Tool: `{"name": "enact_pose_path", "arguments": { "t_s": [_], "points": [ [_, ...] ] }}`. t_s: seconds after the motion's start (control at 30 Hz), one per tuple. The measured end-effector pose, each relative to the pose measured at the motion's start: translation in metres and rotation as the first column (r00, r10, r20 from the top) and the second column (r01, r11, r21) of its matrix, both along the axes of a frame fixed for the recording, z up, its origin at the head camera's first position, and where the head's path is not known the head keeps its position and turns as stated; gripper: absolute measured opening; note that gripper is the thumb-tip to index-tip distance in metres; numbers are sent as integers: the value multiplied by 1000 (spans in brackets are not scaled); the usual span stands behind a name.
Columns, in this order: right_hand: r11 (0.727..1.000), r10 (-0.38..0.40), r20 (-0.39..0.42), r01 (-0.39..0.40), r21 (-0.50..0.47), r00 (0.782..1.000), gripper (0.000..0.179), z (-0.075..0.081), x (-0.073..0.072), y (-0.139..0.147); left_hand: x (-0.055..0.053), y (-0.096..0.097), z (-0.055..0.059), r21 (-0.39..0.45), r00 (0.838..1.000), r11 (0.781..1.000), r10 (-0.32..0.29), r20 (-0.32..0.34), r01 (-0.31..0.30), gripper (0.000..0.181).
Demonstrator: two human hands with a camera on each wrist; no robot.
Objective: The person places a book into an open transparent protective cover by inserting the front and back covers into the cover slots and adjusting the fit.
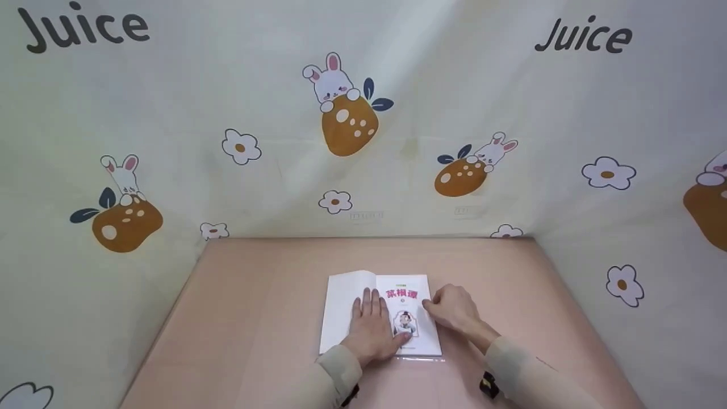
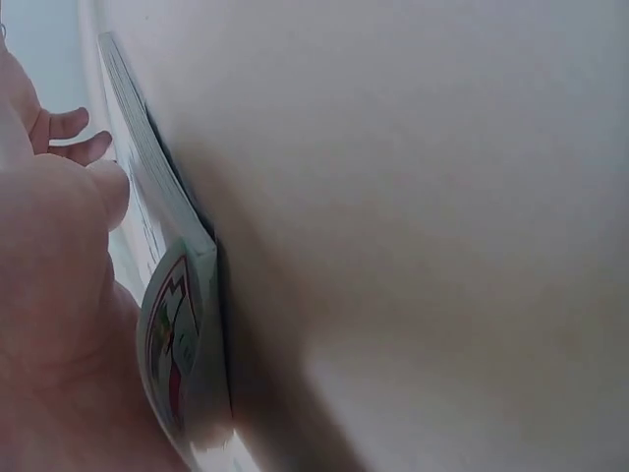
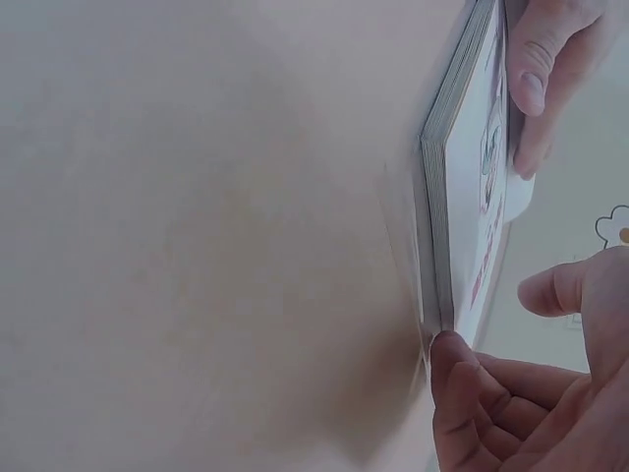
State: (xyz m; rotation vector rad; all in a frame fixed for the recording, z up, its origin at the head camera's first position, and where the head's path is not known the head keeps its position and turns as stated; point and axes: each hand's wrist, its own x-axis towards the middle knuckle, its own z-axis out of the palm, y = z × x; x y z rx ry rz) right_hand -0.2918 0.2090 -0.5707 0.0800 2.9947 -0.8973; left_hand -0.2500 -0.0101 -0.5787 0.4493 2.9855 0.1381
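Note:
An open book lies on the pink-brown tabletop, its left leaf blank and its right page printed with pink characters and a small figure. My left hand rests across the fold, fingers straight and thumb reaching over the right page. At the book's right edge is my right hand. The right wrist view shows the fingers of that hand bent, one tip touching the page block's edge, while the thumb stands apart above the page. A picture-printed cover bows upward beneath the left hand.
Clear film sticks out along the book's near edge. The tabletop stretches around the book. A hanging cloth with rabbits, fruit and flowers borders the table at the back and both sides. A black item shows at the right sleeve.

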Motion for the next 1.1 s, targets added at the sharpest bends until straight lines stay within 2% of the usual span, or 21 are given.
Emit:
{"name": "enact_pose_path", "arguments": {
  "t_s": [0.17,0.4,0.53,0.63,0.67,0.73,0.8,0.9,0.97,1.1],
  "points": [
    [1000,1,-9,0,26,1000,30,-2,4,-2,5,0,6,-33,1000,999,13,3,-13,105],
    [997,13,63,-18,72,998,42,1,11,-17,2,1,0,-34,999,999,25,44,-24,105],
    [1000,6,106,-7,10,994,42,8,9,-20,-1,2,-2,-19,996,1000,22,89,-20,105],
    [993,-7,168,27,-115,986,45,13,4,-15,0,1,1,-25,995,1000,19,93,-17,105],
    [983,-8,198,44,-178,980,47,14,2,-12,1,0,3,-32,996,999,21,87,-19,105],
    [944,2,265,85,-317,964,47,15,-2,-5,3,0,6,-36,998,999,28,65,-25,105],
    [884,13,344,150,-443,939,43,14,-5,2,4,-1,8,-25,997,999,35,64,-33,106],
    [804,49,423,215,-554,905,38,11,-6,12,5,0,10,6,997,999,38,73,-38,106],
    [781,72,443,226,-582,894,37,10,-5,16,5,1,10,18,997,999,35,76,-37,106],
    [789,92,430,197,-581,898,39,11,-2,18,3,3,9,6,997,1000,30,72,-30,104]
  ]
}}
